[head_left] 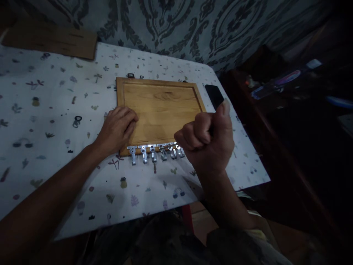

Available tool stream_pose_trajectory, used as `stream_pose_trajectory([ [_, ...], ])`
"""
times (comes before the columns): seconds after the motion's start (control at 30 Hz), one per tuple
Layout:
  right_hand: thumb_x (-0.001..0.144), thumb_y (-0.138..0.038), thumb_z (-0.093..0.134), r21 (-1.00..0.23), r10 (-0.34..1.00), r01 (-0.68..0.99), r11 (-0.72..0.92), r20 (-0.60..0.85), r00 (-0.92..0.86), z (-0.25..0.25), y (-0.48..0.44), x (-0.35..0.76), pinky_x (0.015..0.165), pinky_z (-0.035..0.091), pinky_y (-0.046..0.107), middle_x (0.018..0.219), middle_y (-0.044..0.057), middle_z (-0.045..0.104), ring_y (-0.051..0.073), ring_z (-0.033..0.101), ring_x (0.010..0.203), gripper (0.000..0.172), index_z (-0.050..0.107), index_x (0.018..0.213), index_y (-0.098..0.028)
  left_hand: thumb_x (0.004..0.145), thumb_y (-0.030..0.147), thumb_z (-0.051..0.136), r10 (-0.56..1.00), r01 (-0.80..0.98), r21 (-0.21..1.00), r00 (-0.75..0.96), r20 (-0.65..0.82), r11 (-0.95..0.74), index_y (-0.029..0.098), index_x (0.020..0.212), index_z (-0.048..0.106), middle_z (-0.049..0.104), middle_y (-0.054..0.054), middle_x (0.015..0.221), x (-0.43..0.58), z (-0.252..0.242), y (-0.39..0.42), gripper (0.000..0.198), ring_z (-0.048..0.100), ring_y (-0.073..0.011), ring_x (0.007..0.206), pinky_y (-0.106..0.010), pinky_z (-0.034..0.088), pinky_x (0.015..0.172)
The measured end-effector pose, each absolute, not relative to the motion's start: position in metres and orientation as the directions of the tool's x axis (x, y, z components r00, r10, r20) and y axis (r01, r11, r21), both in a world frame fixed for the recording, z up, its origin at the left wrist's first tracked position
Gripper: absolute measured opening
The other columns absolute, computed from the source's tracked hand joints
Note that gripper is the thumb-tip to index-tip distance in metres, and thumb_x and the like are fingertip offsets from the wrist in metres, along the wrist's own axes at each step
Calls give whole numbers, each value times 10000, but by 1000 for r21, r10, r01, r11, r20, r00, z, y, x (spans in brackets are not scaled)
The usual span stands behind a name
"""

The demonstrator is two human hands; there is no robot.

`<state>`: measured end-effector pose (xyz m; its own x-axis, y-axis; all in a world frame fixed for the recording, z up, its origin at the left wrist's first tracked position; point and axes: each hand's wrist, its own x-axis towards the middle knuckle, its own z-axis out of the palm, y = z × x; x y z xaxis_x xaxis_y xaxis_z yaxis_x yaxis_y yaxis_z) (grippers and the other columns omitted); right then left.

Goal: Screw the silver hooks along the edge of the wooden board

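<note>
A framed wooden board (162,106) lies on the table, with a row of silver metal hooks (143,154) along its near edge. My left hand (118,127) rests on the board's left side, fingers laid over the frame and bent a little, not closed round anything. Raised above the board's near right corner, my right hand (208,140) makes a fist with the thumb sticking up. I see nothing between its curled fingers. The fist hides that corner of the board. Small dark metal fittings (131,75) show at the board's far edge.
A dark phone (214,95) lies right of the board. Flat brown cardboard (52,40) sits at the far left of the table, which has a patterned white cover (63,147). Behind is a patterned wall covering (165,25). A clear plastic package (286,79) lies in the dark at right.
</note>
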<state>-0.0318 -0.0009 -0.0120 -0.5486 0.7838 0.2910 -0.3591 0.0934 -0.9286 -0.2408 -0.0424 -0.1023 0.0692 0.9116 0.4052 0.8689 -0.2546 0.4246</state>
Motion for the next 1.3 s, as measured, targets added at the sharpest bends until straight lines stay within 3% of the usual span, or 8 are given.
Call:
stream_pose_trajectory([
  [0.3, 924, -696, 477, -915, 885, -383, 126, 279, -373, -16, -21, -38, 366, 166, 301, 437, -63, 160, 96, 185, 360, 665, 302, 473, -240, 946, 214, 447, 908, 866, 426, 71, 414, -262, 201, 954, 612, 690, -98, 1077, -240, -102, -42, 166, 587, -272, 995, -453, 444, 869],
  [0.57, 914, -707, 489, -938, 916, -324, 120, 231, -328, -13, -18, -34, 392, 192, 283, 429, -71, 183, 97, 190, 372, 649, 331, 498, -235, 942, 214, 441, 912, 865, 433, 66, 406, -255, 221, 946, 599, 690, -77, 1040, -240, -102, -42, 158, 585, -268, 992, -458, 437, 891],
  [0.7, 912, -684, 514, -944, 899, -305, 126, 239, -367, -10, -19, -34, 427, 246, 273, 480, -59, 295, 98, 245, 421, 584, 429, 555, -230, 946, 218, 436, 907, 862, 431, 73, 414, -266, 209, 945, 599, 688, -93, 1051, -240, -102, -42, 163, 583, -275, 994, -463, 440, 883],
  [0.87, 933, -527, 552, -929, 841, -313, 196, 323, -434, -17, -19, -23, 469, 325, 285, 560, -21, 423, 126, 380, 485, 430, 577, 634, -220, 947, 219, 441, 910, 864, 430, 73, 407, -261, 205, 952, 600, 687, -95, 1058, -240, -102, -42, 159, 582, -274, 997, -459, 443, 877],
  [1.0, 923, -474, 579, -924, 789, -330, 192, 345, -509, -24, -10, -14, 465, 383, 292, 561, 7, 496, 133, 463, 482, 456, 563, 550, -212, 939, 210, 445, 913, 866, 435, 55, 405, -245, 214, 944, 596, 687, -84, 1061, -240, -102, -43, 151, 584, -269, 1008, -451, 442, 879],
  [1.17, 924, -587, 547, -903, 735, -429, 13, 300, -609, -24, 1, -19, 323, 234, 246, 352, -71, 239, 81, 229, 297, 639, 357, 429, -231, 928, 194, 451, 914, 865, 436, 60, 401, -247, 221, 949, 596, 690, -78, 1055, -240, -102, -42, 148, 590, -269, 1013, -457, 444, 883],
  [1.3, 910, -615, 563, -919, 826, -392, 40, 251, -505, -19, -7, -30, 330, 177, 242, 354, -76, 179, 68, 172, 321, 691, 282, 411, -228, 935, 200, 453, 911, 864, 432, 69, 406, -258, 209, 948, 600, 692, -88, 1060, -241, -102, -42, 148, 592, -270, 999, -456, 447, 876],
])
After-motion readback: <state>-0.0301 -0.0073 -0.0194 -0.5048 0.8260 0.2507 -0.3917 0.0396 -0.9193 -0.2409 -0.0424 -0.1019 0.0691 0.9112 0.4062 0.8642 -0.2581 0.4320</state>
